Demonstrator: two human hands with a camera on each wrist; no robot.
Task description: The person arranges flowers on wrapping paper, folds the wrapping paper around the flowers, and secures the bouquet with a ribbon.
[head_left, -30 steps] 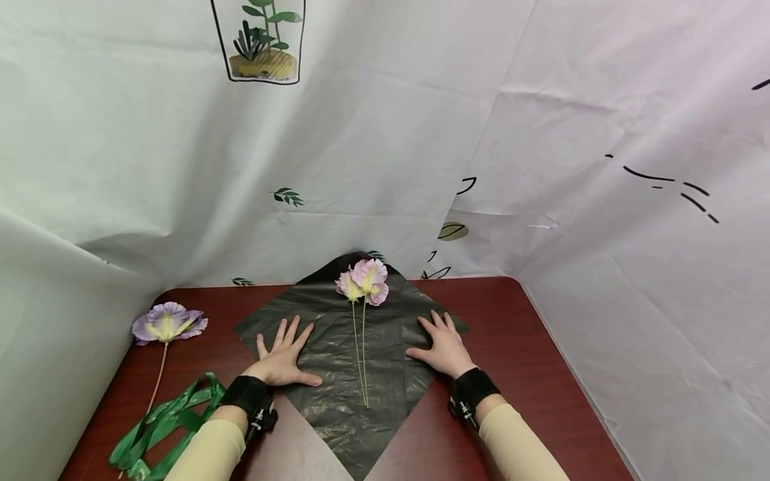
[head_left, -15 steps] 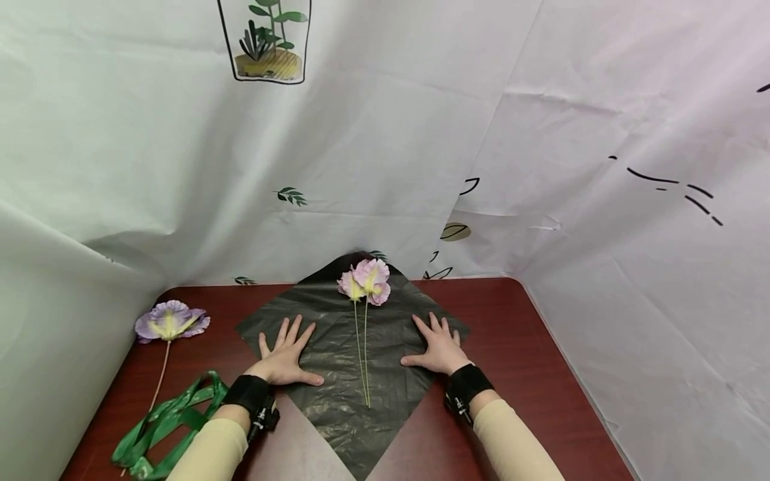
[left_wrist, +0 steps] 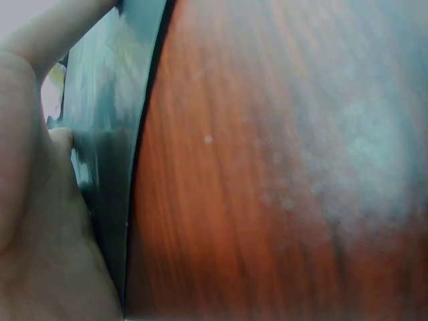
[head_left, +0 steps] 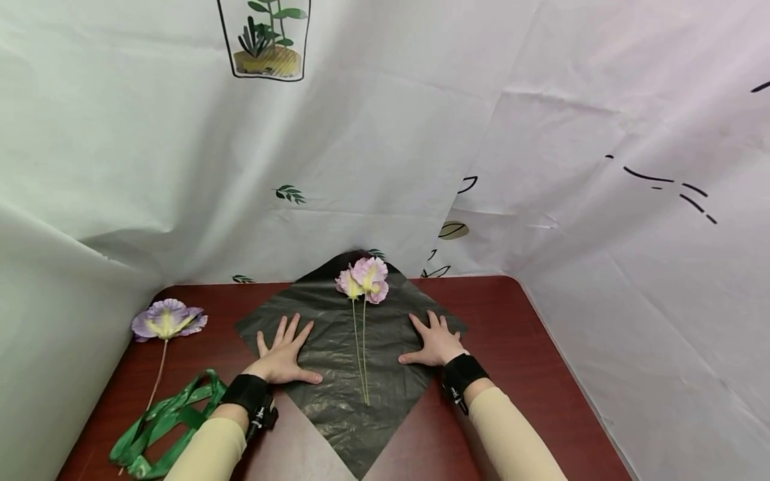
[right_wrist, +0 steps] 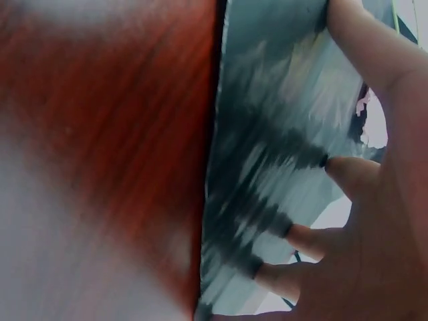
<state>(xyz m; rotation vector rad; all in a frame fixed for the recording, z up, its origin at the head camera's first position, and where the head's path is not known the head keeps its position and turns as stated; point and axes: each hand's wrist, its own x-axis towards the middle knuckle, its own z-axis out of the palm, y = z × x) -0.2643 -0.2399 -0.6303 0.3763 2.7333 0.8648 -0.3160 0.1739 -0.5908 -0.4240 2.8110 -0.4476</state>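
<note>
A dark sheet of wrapping paper point(head_left: 337, 401) lies as a diamond on the table. Two pink-and-yellow flowers point(head_left: 369, 272) with long thin stems rest on its middle, blooms toward the back. My left hand point(head_left: 283, 357) touches the sheet's left part, fingers spread and straight. On the right part, my right hand point(head_left: 437, 344) also has its fingers spread, and in the right wrist view its fingertips point(right_wrist: 304, 235) meet the dark sheet point(right_wrist: 267, 140). Neither hand holds anything. The left wrist view shows part of the left hand point(left_wrist: 40, 221) beside the sheet's edge.
A purple-and-yellow flower point(head_left: 168, 321) lies at the table's left, its stem running toward a loose bundle of green ribbon point(head_left: 153, 427) near the left forearm. The reddish-brown table point(head_left: 511, 374) meets white printed curtains point(head_left: 373, 147) at the back and sides.
My right hand has shifted slightly left across the sheet, toward the flower stems. The left hand, the flowers and the sheet stay in place; the view has swayed a little.
</note>
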